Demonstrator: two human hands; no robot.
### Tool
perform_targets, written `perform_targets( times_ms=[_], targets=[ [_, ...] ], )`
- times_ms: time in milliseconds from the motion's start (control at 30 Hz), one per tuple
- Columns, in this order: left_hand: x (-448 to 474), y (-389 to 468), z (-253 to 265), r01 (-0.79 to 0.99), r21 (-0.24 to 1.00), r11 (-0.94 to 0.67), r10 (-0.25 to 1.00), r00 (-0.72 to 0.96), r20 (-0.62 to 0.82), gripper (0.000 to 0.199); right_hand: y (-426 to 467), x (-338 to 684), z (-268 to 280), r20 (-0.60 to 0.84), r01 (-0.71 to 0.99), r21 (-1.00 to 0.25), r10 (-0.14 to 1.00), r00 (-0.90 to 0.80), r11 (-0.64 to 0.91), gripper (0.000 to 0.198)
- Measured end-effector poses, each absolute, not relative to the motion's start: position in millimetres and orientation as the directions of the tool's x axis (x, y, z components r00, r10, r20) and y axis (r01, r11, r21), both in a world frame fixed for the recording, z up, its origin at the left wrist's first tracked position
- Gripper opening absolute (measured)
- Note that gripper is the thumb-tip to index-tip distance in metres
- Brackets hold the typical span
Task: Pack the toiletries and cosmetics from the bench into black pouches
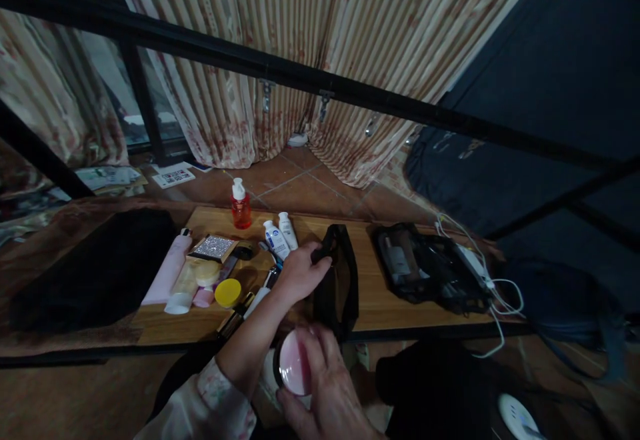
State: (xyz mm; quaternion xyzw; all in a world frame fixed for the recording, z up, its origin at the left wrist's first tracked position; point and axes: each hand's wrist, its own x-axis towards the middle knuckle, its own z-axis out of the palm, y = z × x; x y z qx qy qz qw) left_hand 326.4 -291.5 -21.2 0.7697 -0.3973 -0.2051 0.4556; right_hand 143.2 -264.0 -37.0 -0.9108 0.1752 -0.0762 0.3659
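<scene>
My left hand [300, 273] reaches across the board, its fingers closed on the rim of a black bag [350, 280] that stands upright. Low in front of me, my right hand [327, 383] grips a round pink cosmetic case [294, 363] with a shiny rim. Left of my forearm lie a yellow-lidded jar [228, 293], a pink bottle [170, 267], a clear tube with a white cap [181, 288] and a glittery silver palette [215, 247]. Two white tubes [277, 240] lie just beyond my left hand. My forearm partly hides some slim items.
A pump bottle of red liquid [241, 208] stands at the board's far edge. A black mesh pouch [415, 263] and a white cable [495, 287] lie to the right, a dark cloth bag [95, 270] to the left. A black metal rail [300, 80] crosses in front of the curtains.
</scene>
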Motion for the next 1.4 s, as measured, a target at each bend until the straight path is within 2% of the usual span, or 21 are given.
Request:
perform_targets(
  times_ms=[100, 167, 200, 267, 300, 367, 500, 600, 733, 833, 933, 1000, 1033, 1100, 1167, 1267, 1400],
  targets=[
    [326, -293, -22, -0.412, 0.873, -0.26, -0.807, 0.59, 0.038, 0.029, -277, 123, -19, 0.008, -0.222, -0.871, -0.463, 0.886, -0.439, 0.074],
    [325, -294, -24, -0.391, 0.889, -0.236, -0.811, 0.584, 0.042, 0.029, -287, 123, 1, -0.031, -0.124, -0.983, -0.55, 0.834, -0.132, 0.065],
    [325, -295, -25, -0.377, 0.9, -0.217, -0.812, 0.582, 0.048, 0.029, -292, 127, 12, -0.088, -0.063, -0.996, -0.567, 0.819, 0.064, 0.058],
    [324, -295, -27, -0.343, 0.924, -0.169, -0.816, 0.575, 0.064, 0.027, -303, 142, 33, -0.213, 0.026, -0.905, -0.504, 0.837, 0.425, 0.053],
    [324, -295, -28, -0.325, 0.935, -0.144, -0.819, 0.569, 0.072, 0.025, -309, 151, 41, -0.238, 0.058, -0.854, -0.487, 0.841, 0.517, 0.052],
    [325, -295, -29, -0.294, 0.951, -0.097, -0.839, 0.538, 0.081, 0.024, -321, 171, 50, -0.247, 0.086, -0.79, -0.442, 0.862, 0.607, 0.054],
    [328, -294, -30, -0.311, 0.948, -0.062, -0.868, 0.487, 0.103, 0.028, -341, 195, 41, -0.334, 0.04, -0.75, -0.43, 0.839, 0.661, 0.058],
    [329, -293, -29, -0.382, 0.915, -0.129, -0.857, 0.507, 0.091, 0.023, -350, 198, 34, -0.381, 0.001, -0.783, -0.48, 0.791, 0.622, 0.055],
    [326, -294, -26, -0.477, 0.837, -0.27, -0.81, 0.582, 0.07, 0.014, -361, 195, 29, -0.437, -0.013, -0.807, -0.584, 0.684, 0.59, 0.032],
    [325, -292, -24, -0.529, 0.789, -0.311, -0.812, 0.58, 0.069, 0.012, -371, 193, 24, -0.464, -0.112, -0.839, -0.592, 0.659, 0.533, 0.026],
    [327, -290, -22, -0.531, 0.783, -0.324, -0.813, 0.58, 0.058, 0.013, -382, 192, 18, -0.417, -0.262, -0.908, -0.641, 0.644, 0.327, 0.035],
    [328, -288, -22, -0.537, 0.777, -0.33, -0.815, 0.577, 0.052, 0.013, -389, 192, 15, -0.32, -0.387, -0.919, -0.719, 0.617, 0.077, 0.043],
    [328, -288, -21, -0.543, 0.771, -0.334, -0.816, 0.575, 0.051, 0.012, -392, 193, 13, -0.258, -0.46, -0.885, -0.746, 0.614, -0.072, 0.048],
    [328, -288, -21, -0.554, 0.762, -0.335, -0.82, 0.569, 0.053, 0.012, -397, 197, 10, -0.155, -0.587, -0.734, -0.757, 0.635, -0.342, 0.057],
    [328, -288, -20, -0.554, 0.766, -0.327, -0.824, 0.564, 0.057, 0.016, -397, 203, 7, -0.112, -0.649, -0.561, -0.729, 0.675, -0.514, 0.059],
    [328, -289, -20, -0.54, 0.784, -0.307, -0.825, 0.561, 0.063, 0.032, -395, 217, 2, -0.08, -0.669, -0.388, -0.701, 0.709, -0.633, 0.057],
    [329, -288, -20, -0.532, 0.797, -0.288, -0.831, 0.552, 0.068, 0.052, -394, 236, -7, -0.005, -0.661, -0.225, -0.677, 0.736, -0.716, 0.055]
  ],
)
